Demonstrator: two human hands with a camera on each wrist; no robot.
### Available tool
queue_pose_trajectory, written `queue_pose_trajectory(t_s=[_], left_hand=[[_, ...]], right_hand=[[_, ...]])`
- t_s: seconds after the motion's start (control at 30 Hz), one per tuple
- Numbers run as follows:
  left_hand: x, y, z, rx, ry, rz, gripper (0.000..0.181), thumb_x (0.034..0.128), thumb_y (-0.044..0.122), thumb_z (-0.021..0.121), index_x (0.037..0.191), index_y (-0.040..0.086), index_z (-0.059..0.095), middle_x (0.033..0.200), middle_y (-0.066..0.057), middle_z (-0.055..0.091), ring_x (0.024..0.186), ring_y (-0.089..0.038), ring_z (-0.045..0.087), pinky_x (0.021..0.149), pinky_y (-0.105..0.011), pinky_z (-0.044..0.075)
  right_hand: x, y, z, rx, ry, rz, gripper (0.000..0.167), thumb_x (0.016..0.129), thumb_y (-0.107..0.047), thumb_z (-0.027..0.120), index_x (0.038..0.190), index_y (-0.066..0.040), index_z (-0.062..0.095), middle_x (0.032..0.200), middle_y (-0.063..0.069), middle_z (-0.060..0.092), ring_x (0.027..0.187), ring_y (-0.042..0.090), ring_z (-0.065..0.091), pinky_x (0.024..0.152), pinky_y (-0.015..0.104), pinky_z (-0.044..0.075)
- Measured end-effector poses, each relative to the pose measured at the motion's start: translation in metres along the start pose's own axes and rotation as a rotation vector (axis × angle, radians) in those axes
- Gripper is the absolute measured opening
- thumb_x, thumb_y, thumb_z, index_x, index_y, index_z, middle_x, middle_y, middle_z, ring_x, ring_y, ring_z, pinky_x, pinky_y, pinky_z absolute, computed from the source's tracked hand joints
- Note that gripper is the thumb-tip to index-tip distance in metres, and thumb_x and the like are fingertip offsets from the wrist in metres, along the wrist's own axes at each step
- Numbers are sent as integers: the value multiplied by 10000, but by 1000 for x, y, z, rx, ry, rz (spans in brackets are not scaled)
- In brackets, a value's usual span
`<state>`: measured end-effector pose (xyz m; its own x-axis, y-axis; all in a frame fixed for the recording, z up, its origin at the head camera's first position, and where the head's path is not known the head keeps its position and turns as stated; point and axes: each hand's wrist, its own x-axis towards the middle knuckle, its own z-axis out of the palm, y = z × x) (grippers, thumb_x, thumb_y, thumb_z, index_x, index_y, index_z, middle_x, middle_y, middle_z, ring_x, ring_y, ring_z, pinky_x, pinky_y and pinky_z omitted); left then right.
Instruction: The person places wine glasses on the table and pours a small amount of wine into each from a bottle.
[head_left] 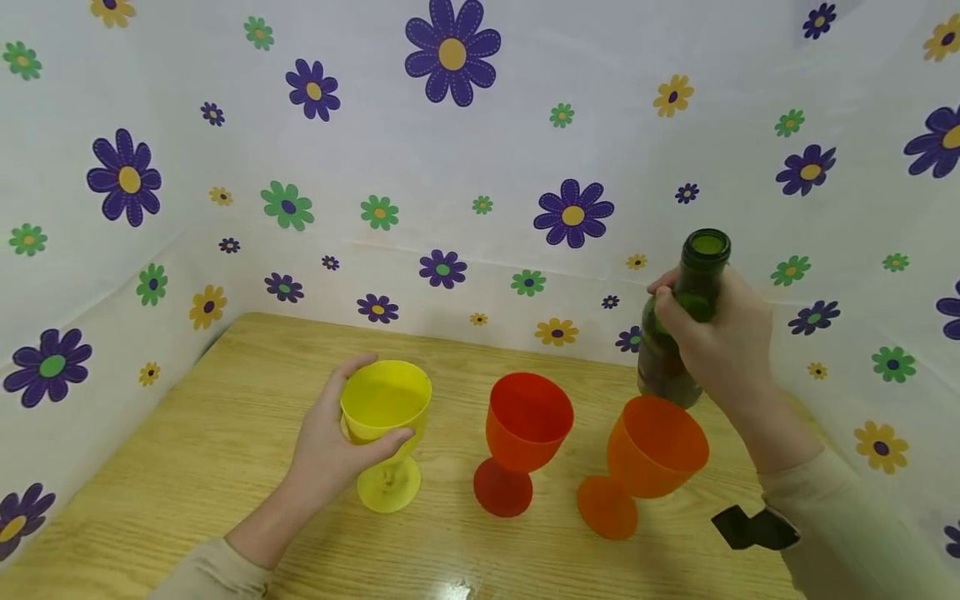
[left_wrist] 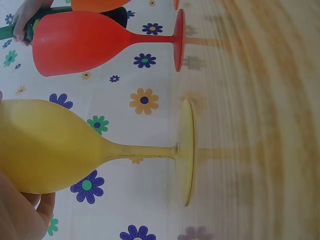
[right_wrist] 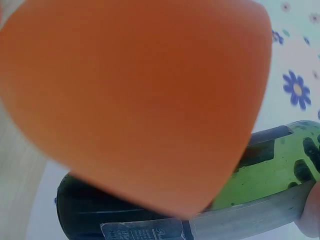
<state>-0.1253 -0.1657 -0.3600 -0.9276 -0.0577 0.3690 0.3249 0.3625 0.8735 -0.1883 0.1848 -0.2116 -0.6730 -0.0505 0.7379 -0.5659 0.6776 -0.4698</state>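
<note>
My left hand [head_left: 330,442] grips the bowl of a yellow goblet [head_left: 387,483], thumb in front and fingers round the far side. In the left wrist view the yellow goblet [left_wrist: 55,142] stands upright, its foot at the table surface. My right hand [head_left: 723,333] holds a green glass bottle [head_left: 667,367] around its upper part, the open mouth facing up. Closest to the bottle is an orange goblet [head_left: 652,450], which hides part of it in the right wrist view. Between the yellow and orange goblets stands a red goblet [head_left: 528,425]. Whether the bottle's base touches the table, I cannot tell.
The wooden table [head_left: 247,400] carries all three goblets in a row. A white flower-printed cloth [head_left: 480,150] rises behind the table and along both sides. A dark object [head_left: 753,529] sits at my right sleeve.
</note>
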Motion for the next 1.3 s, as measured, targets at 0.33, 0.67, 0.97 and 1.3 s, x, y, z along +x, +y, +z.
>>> queue_pose_trajectory(t_s=[0.33,0.67,0.97,1.3], left_hand=[[1,3,-1,-10,-5,-11,856,716,236,854,1412,203,357,1240,-79,537,1034,-254,560,852,-438,506],[2,2,-1,-21,-5,-4,852,710,248,857,1404,201,364,1215,-64,541,1009,-242,561,827,-407,508],[2,3,0,-24,-9,-11,852,710,258,857,1404,203,365,1212,-63,547,1003,-241,563,831,-413,509],[1,3,0,-38,-17,-10,853,719,256,851,1410,196,355,1208,-62,549,1004,-238,568,831,-414,516]], right_hand=[[13,-29,34,-19,-90,-174,107,827,-47,620,915,14,630,887,163,630,853,290,547,728,430,413],[16,-41,68,-151,-159,-373,204,779,-74,714,927,41,636,890,172,623,791,285,535,625,386,477],[12,-49,88,-243,-233,-527,239,746,-117,763,924,-2,652,900,128,654,886,275,579,720,400,486],[9,-54,101,-365,-300,-642,344,752,-224,809,982,-29,643,910,92,704,947,263,574,829,414,467]])
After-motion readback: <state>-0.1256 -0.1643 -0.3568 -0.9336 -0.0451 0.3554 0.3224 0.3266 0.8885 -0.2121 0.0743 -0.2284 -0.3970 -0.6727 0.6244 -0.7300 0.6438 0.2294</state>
